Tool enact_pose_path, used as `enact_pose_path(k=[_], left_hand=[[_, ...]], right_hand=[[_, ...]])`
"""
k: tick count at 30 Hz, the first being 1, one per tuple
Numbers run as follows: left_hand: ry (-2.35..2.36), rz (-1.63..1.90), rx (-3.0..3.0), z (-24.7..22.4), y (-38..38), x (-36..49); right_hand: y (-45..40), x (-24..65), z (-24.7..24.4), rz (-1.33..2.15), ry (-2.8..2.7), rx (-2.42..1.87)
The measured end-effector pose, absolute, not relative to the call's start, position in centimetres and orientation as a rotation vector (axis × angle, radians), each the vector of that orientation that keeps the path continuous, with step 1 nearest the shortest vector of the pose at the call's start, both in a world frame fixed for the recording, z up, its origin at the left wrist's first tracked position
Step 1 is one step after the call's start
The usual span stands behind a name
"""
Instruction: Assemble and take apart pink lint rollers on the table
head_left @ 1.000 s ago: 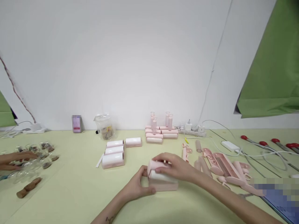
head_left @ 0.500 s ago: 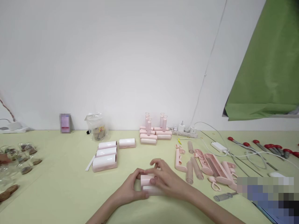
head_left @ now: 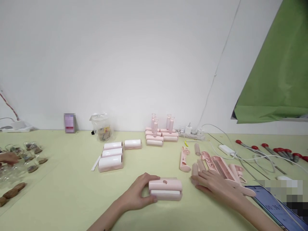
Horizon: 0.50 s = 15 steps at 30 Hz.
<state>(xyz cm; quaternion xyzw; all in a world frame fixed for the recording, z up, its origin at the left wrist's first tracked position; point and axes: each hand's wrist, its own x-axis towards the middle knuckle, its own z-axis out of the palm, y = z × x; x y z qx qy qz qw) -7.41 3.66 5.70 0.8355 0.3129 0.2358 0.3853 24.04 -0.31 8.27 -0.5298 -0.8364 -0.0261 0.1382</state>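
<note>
On the table in front of me sits a pink lint roller (head_left: 165, 186), a rounded case with a round hole in its top and a white roll showing along its front. My left hand (head_left: 139, 193) grips its left end, thumb in front and fingers behind. To the right, my right hand (head_left: 213, 183) has its fingers closed around a translucent pinkish tube (head_left: 194, 170), partly covered by the hand. Another translucent tube (head_left: 201, 165) lies just behind it, beside pink shell parts (head_left: 225, 170).
Lint rollers with upright handles (head_left: 155, 128) stand at the wall. White rolls (head_left: 110, 163) lie to the left. A power strip (head_left: 192, 135), cables, red-tipped rods (head_left: 267, 149) and a phone (head_left: 271, 205) are on the right. Another person's hand (head_left: 8, 158) is among glass domes (head_left: 32, 165).
My right hand has left the lint roller and moved right to the translucent tube. My left hand still holds the roller, whose top hole is now visible.
</note>
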Motion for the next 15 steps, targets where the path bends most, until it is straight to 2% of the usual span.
enact_pose_path(k=[3,8,12,15], left_hand=[[0.831,0.617,2.077,5.6,3.5,-7.3],[0.942,0.576,1.920,5.5,3.4,-7.2],[0.932,0.588,1.954,5.3,3.6,-7.3],[0.897,0.611,1.995,5.2,3.8,-7.3]], right_hand=[[-0.4,24.1,9.0,0.000,-2.345,-1.461],[-0.1,21.0,11.9,0.529,-1.688,-1.238],[0.6,17.3,12.6,0.796,-1.757,-1.064],[1.1,15.9,12.7,0.786,-1.912,-1.103]])
